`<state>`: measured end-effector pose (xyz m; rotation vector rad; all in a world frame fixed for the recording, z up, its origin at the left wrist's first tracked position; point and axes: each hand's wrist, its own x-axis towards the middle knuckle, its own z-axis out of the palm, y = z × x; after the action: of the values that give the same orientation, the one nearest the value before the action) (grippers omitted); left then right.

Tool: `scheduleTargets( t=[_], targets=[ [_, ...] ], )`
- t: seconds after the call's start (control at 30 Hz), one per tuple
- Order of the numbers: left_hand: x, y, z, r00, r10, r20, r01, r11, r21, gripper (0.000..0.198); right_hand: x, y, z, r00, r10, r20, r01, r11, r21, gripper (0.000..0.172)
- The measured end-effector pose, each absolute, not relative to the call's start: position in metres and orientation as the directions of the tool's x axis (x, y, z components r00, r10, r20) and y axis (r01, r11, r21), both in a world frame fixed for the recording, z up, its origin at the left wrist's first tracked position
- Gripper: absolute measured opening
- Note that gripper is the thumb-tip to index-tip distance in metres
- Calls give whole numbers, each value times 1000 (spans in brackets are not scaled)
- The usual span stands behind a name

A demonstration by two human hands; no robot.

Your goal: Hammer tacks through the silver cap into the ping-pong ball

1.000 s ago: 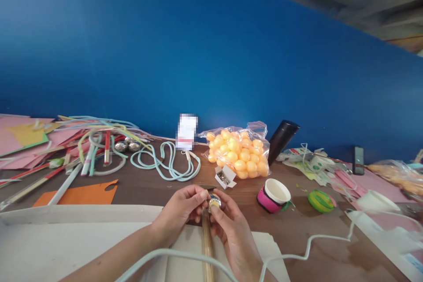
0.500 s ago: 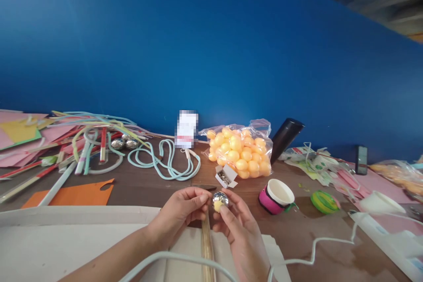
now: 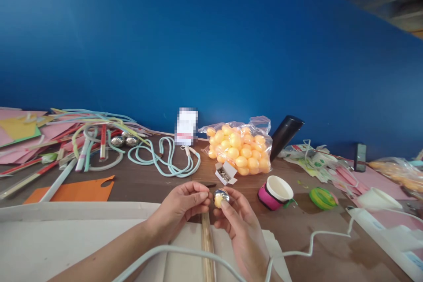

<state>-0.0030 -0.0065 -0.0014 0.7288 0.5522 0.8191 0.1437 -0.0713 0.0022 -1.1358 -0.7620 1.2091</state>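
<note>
In the head view, low at centre above the desk (image 3: 317,233), the small silver ball (image 3: 220,196) sits pinched in the right hand (image 3: 238,224); the left hand (image 3: 184,206) closes beside it, fingertips just short of touching. A bamboo stick (image 3: 207,246) runs lengthwise below them. No writing is legible; the card is blurred.

A brown wooden table (image 3: 145,185) carries a bag of orange balls (image 3: 239,150), a coiled pale green cord (image 3: 165,161), a small open box (image 3: 225,172), a pink-banded cup (image 3: 276,191), an orange paper sheet (image 3: 76,190), white boards (image 3: 66,233), a green tape roll (image 3: 322,198) and a heap of coloured strips (image 3: 82,141).
</note>
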Motion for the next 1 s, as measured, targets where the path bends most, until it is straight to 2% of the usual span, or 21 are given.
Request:
scheduleTargets(
  t=[0.23, 0.43, 0.7, 1.0],
  targets=[
    [-4, -8, 4, 599, 788, -140, -443, 471, 763, 19, 143, -71, 3, 235, 956, -174, -449, -52, -892, 28],
    [-3, -8, 3, 604, 773, -195, -393, 501, 771, 24, 144, -67, 2, 198, 946, -255, -598, -89, -797, 21],
    [-3, -7, 1, 592, 778, -208, -396, 506, 766, 15, 144, -67, -1, 198, 950, -242, -596, -80, -799, 17],
    [-3, -10, 0, 617, 759, -209, -394, 528, 753, 15, 142, -69, 1, 155, 966, -209, -584, -81, -808, 15]
  ],
)
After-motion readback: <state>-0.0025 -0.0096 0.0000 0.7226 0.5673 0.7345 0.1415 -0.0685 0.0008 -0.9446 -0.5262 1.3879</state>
